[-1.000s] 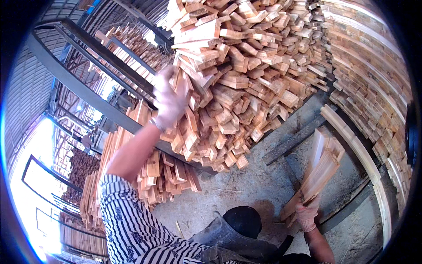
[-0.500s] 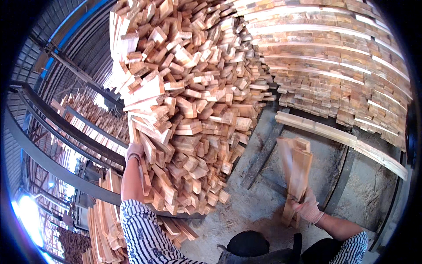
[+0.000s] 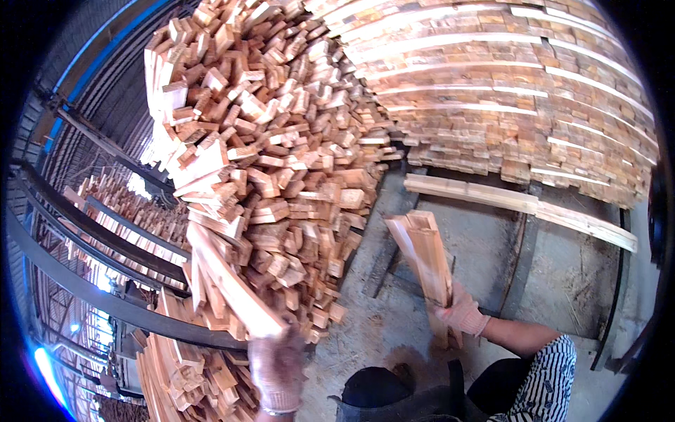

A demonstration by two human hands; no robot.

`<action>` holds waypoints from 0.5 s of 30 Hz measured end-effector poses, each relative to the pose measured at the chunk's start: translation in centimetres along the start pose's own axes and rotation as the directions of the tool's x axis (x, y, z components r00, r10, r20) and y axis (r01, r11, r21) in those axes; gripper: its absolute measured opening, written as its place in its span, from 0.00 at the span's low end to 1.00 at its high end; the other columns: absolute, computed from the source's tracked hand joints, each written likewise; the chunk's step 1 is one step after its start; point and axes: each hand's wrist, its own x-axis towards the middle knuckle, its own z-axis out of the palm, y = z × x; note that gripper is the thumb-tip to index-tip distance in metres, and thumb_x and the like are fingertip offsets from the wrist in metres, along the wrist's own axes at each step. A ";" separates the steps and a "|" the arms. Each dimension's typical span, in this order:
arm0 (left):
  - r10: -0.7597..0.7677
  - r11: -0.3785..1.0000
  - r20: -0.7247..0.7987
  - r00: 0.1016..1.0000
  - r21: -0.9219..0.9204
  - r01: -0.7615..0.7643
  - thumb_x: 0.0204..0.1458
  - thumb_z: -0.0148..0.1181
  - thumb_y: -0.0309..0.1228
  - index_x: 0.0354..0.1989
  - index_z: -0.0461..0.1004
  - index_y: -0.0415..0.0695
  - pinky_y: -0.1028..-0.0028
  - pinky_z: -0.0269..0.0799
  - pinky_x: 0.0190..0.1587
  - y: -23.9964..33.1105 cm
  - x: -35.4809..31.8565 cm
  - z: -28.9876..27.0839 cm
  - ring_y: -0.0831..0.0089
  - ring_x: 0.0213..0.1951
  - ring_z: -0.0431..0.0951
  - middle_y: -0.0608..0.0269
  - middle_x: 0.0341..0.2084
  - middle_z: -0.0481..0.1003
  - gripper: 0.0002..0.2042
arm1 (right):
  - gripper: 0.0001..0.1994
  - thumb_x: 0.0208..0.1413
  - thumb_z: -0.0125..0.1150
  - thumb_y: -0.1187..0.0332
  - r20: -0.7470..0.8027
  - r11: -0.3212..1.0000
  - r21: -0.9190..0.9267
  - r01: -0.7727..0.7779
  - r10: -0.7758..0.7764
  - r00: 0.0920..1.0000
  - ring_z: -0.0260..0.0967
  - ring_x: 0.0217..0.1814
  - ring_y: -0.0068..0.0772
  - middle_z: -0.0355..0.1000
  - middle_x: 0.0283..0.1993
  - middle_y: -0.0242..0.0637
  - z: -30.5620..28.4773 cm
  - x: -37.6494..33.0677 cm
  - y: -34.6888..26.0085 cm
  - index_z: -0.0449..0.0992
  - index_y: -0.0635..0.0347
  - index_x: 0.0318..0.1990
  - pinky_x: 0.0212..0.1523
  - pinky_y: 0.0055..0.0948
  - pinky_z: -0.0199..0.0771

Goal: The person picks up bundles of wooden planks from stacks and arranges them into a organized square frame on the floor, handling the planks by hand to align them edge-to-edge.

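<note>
Left hand (image 3: 278,366): you grip one long wood strip (image 3: 228,281) from the pile (image 3: 281,155)
Right hand (image 3: 460,313): you clasp a bundle of strips (image 3: 425,257)

Single head-worn fisheye view, looking forward and down over the person's own arms. The wood pile (image 3: 281,155) fills the upper left at close range; stacked boards (image 3: 506,91) curve along the top right; the concrete floor (image 3: 485,246) lies below. Straight edges bow toward the dark circular rim.
</note>
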 end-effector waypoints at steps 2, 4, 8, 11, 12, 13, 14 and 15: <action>-0.210 0.897 0.315 0.925 -0.314 0.311 0.58 0.63 0.48 0.59 0.70 0.41 0.58 0.66 0.63 -2.4 0.2 -0.6 0.58 0.56 0.74 0.59 0.54 0.74 0.28 | 0.31 0.51 0.71 0.56 0.036 0.999 0.049 -0.023 0.021 0.999 0.76 0.53 0.51 0.75 0.49 0.55 0.8 0.2 1.2 0.67 0.61 0.58 0.53 0.41 0.75; -0.119 0.907 0.264 0.957 -0.364 0.213 0.58 0.63 0.48 0.60 0.69 0.42 0.59 0.66 0.63 -4.5 4.4 -1.7 0.61 0.54 0.74 0.58 0.52 0.75 0.28 | 0.33 0.51 0.70 0.59 0.111 0.995 0.051 -0.081 0.075 0.991 0.74 0.57 0.49 0.74 0.53 0.55 0.1 -0.5 -0.9 0.66 0.61 0.62 0.57 0.40 0.73; -0.042 0.923 0.294 0.955 -0.354 0.150 0.62 0.59 0.37 0.58 0.70 0.37 0.64 0.66 0.61 -6.5 9.4 0.1 0.69 0.51 0.72 0.58 0.45 0.75 0.21 | 0.37 0.50 0.70 0.61 0.074 0.988 0.138 -0.063 0.053 0.996 0.72 0.62 0.48 0.73 0.56 0.54 -2.1 -1.5 -2.1 0.62 0.60 0.67 0.62 0.38 0.71; -0.040 0.985 0.228 0.973 -0.157 0.077 0.60 0.60 0.32 0.65 0.61 0.45 0.61 0.72 0.55 -8.1 4.8 2.5 0.69 0.41 0.74 0.60 0.40 0.73 0.26 | 0.38 0.50 0.69 0.60 -0.001 0.986 0.165 0.034 -0.034 0.999 0.72 0.61 0.50 0.73 0.56 0.54 -0.8 -1.5 2.3 0.61 0.60 0.68 0.61 0.40 0.71; -0.096 0.988 0.205 0.974 -0.101 0.119 0.59 0.61 0.31 0.71 0.55 0.48 0.60 0.73 0.53 -9.1 2.8 3.0 0.71 0.39 0.73 0.62 0.39 0.72 0.32 | 0.39 0.49 0.69 0.59 0.046 0.989 0.151 -0.006 -0.001 0.999 0.71 0.63 0.51 0.72 0.58 0.54 -0.9 -2.2 2.5 0.60 0.60 0.69 0.62 0.40 0.70; -0.128 0.988 0.202 0.971 -0.053 0.142 0.57 0.66 0.33 0.61 0.68 0.42 0.59 0.74 0.56 -11.0 1.7 2.3 0.61 0.44 0.79 0.57 0.41 0.75 0.24 | 0.41 0.49 0.70 0.57 0.094 0.990 0.136 -0.046 0.034 0.995 0.69 0.64 0.52 0.70 0.60 0.55 -0.8 -2.1 2.6 0.59 0.60 0.69 0.63 0.40 0.70; -0.191 0.979 0.239 0.952 -0.017 0.201 0.56 0.68 0.34 0.62 0.66 0.42 0.60 0.74 0.57 -13.2 0.2 2.0 0.61 0.46 0.78 0.57 0.44 0.75 0.27 | 0.43 0.49 0.71 0.55 0.144 0.989 0.115 -0.091 0.074 0.987 0.68 0.65 0.54 0.69 0.61 0.56 -0.9 -2.3 2.8 0.57 0.61 0.70 0.64 0.40 0.69; -0.241 0.970 0.264 0.934 0.027 0.243 0.54 0.69 0.35 0.64 0.64 0.42 0.62 0.74 0.57 -14.5 -0.9 1.4 0.62 0.48 0.78 0.58 0.46 0.75 0.30 | 0.46 0.48 0.72 0.53 0.157 0.996 0.086 -0.027 0.013 0.987 0.66 0.67 0.55 0.66 0.64 0.57 -0.5 -2.7 2.1 0.55 0.61 0.71 0.66 0.40 0.67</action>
